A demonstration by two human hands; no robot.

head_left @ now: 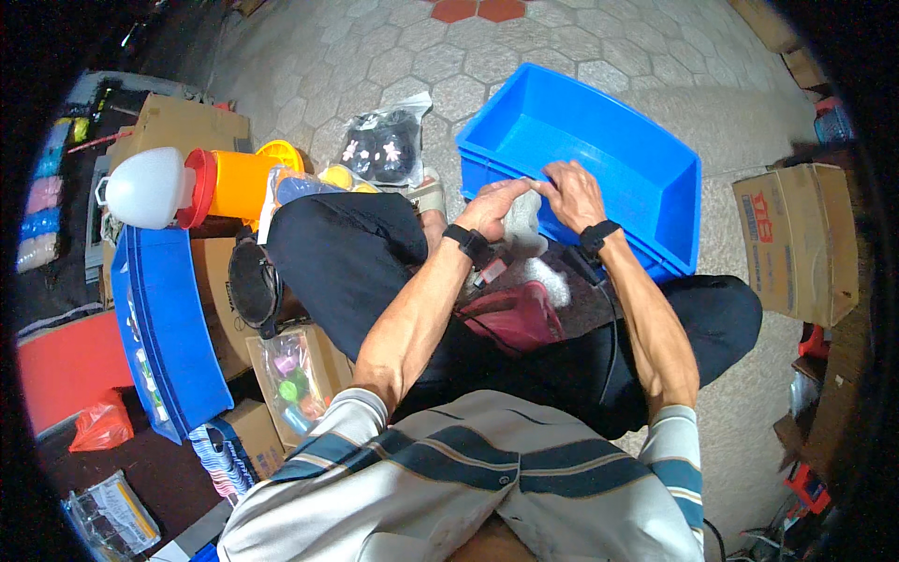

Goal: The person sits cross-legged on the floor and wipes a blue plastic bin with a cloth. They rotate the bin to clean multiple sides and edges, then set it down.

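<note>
My two hands meet in front of me, at the near left edge of a blue plastic bin [599, 140]. A pale grey, soft fabric piece [524, 228] hangs below the fingertips; its exact kind is not clear. My left hand [493, 210] is closed on its top edge, fingers pointing right. At the same edge, my right hand [575, 197] grips with the thumb toward the left fingertips and the other fingers bent above. Between my legs lie a white fluffy piece [551, 281] and a dark pink bag-like thing [517, 314], partly hidden by my arms.
A clear bag of black slippers [384, 150] lies on the tiled floor [421, 61] ahead. Left stand an orange container [240, 184], a white translucent jug [145, 189], another blue bin [173, 328] and a bag of colourful pieces [292, 379]. A cardboard box [796, 244] is at right.
</note>
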